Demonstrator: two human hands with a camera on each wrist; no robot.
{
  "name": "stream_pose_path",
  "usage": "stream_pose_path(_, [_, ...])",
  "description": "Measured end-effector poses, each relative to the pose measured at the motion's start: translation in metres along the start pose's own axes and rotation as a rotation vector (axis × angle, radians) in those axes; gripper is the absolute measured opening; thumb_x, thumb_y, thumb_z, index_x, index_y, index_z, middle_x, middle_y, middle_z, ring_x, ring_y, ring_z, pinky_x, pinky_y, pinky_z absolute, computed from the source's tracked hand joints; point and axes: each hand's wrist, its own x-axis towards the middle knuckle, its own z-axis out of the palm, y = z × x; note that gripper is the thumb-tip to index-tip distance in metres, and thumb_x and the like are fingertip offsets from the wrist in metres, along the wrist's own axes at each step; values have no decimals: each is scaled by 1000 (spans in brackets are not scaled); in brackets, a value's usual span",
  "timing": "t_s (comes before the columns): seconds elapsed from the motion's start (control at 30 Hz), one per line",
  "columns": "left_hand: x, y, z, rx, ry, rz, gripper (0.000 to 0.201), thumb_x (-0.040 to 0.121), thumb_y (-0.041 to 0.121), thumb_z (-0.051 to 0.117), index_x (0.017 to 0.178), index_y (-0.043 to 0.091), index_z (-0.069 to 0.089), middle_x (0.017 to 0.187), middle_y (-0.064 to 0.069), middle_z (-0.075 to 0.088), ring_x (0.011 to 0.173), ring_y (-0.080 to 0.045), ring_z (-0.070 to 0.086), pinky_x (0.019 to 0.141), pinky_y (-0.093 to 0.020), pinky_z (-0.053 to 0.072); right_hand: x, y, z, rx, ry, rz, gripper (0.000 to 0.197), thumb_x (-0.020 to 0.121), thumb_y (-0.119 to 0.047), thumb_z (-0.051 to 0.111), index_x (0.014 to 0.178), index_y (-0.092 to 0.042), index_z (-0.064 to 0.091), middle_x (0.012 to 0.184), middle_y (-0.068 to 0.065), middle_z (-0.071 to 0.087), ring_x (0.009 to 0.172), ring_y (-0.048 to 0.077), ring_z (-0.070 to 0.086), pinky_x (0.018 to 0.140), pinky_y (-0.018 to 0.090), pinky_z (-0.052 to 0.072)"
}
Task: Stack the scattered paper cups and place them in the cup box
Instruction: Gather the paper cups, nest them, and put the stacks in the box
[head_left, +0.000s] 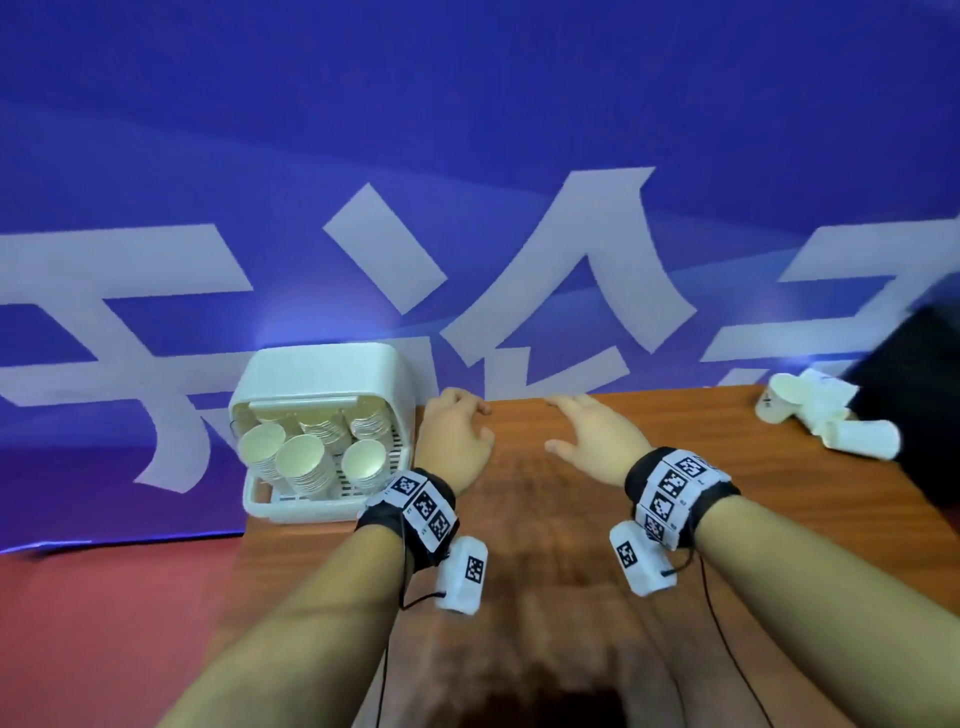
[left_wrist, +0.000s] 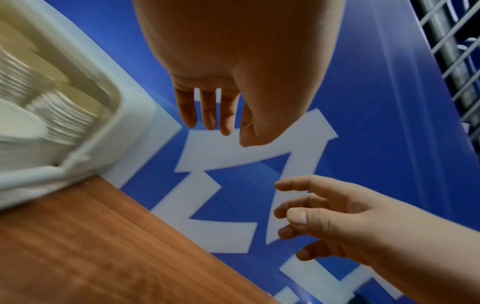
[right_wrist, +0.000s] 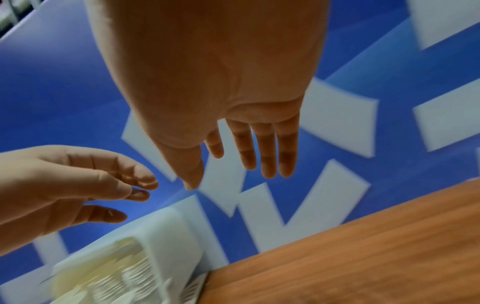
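At centre left of the head view we see the cup box (head_left: 332, 374) with stacked cups (head_left: 306, 462). Beside it our left hand (head_left: 454, 441) and right hand (head_left: 592, 441) hover empty, fingers relaxed, over the counter (head_left: 545, 519). Far right lie scattered paper cups (head_left: 826, 421), apparently tipped over.

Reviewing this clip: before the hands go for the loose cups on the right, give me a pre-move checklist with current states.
1. Left hand free of any cup: ok, fingers loosely curled, holding nothing.
2. Right hand free: ok, fingers spread.
3. Loose cups located: ok, lying tumbled at the table's far right edge.
4. Cup box open: ok, on the table's left end, stacks visible inside.
5. Room in the box for another stack: cannot tell.
6. Number of loose cups: cannot tell, they overlap.
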Motion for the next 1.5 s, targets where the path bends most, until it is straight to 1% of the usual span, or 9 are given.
stream_pose_path(0.23, [25, 118, 90, -29, -77, 119, 27, 84, 11, 59, 109, 19, 66, 114, 6, 52, 114, -17, 45, 93, -18, 29, -55, 135, -49, 49, 63, 145, 63, 93, -44, 59, 148, -29, 34, 136, 3, 49, 120, 24, 54, 92, 40, 50])
stream_pose_path(0.47, [48, 226, 194, 8, -159, 122, 27, 84, 13, 60, 109, 19, 66, 113, 4, 53, 114, -22, 47, 93, -21, 29, -85, 280, -91, 104, 52, 215, 64, 92, -43, 60, 148, -28, 33, 136, 5, 49, 120, 25, 54, 95, 41, 48])
stream_pose_path(0.57, [56, 263, 235, 17, -190, 118, 27, 83, 13, 61, 109, 19, 66, 110, 7, 49, 115, -22, 47, 94, -23, 30, -95, 341, -102, 151, 63, 245, 64, 91, -43, 61, 148, -27, 35, 143, 5, 47, 125, 23, 52, 101, 41, 46])
stream_pose_path(0.77, [74, 312, 292, 46, -247, 122, 29, 84, 13, 62, 112, 18, 66, 117, 2, 52, 117, -22, 45, 99, -23, 31, -107, 434, -111, 218, 57, 332, 63, 90, -40, 64, 145, -26, 38, 138, 6, 49, 123, 25, 52, 101, 39, 43])
stream_pose_path(0.87, [87, 331, 315, 54, -279, 116, 31, 83, 13, 62, 113, 19, 66, 118, 2, 52, 118, -22, 46, 100, -27, 35, -106, 471, -114, 239, 44, 389, 62, 87, -41, 64, 143, -26, 42, 136, 5, 50, 121, 25, 52, 99, 40, 45])
stream_pose_path(1.0, [102, 346, 345, 67, -309, 113, 32, 83, 14, 63, 115, 19, 65, 119, 1, 53, 118, -22, 46, 100, -26, 34, -98, 518, -108, 311, 30, 452, 57, 72, -53, 53, 125, -32, 52, 114, 5, 54, 106, 29, 59, 88, 44, 51])
stream_pose_path(1.17, [118, 351, 374, 56, -331, 78, 34, 84, 15, 64, 117, 18, 64, 122, -2, 53, 120, -23, 46, 104, -29, 36, -88, 555, -100, 331, 12, 528, 51, 81, -28, 63, 131, -26, 50, 127, 8, 46, 116, 33, 52, 100, 43, 44])
stream_pose_path(1.33, [134, 348, 395, 77, -356, 63, 34, 84, 17, 64, 118, 18, 63, 124, -3, 53, 121, -23, 46, 104, -28, 35, -74, 575, -88, 357, -20, 564, 40, 80, -24, 59, 119, -24, 54, 122, 6, 46, 114, 37, 52, 98, 43, 43])
stream_pose_path(1.5, [146, 338, 409, 60, -360, 33, 33, 84, 17, 66, 117, 19, 63, 121, -2, 53, 119, -22, 47, 102, -25, 34, -61, 590, -68, 393, -46, 613, 50, 83, -19, 51, 131, -32, 45, 159, 9, 21, 139, 42, 32, 109, 48, 35])
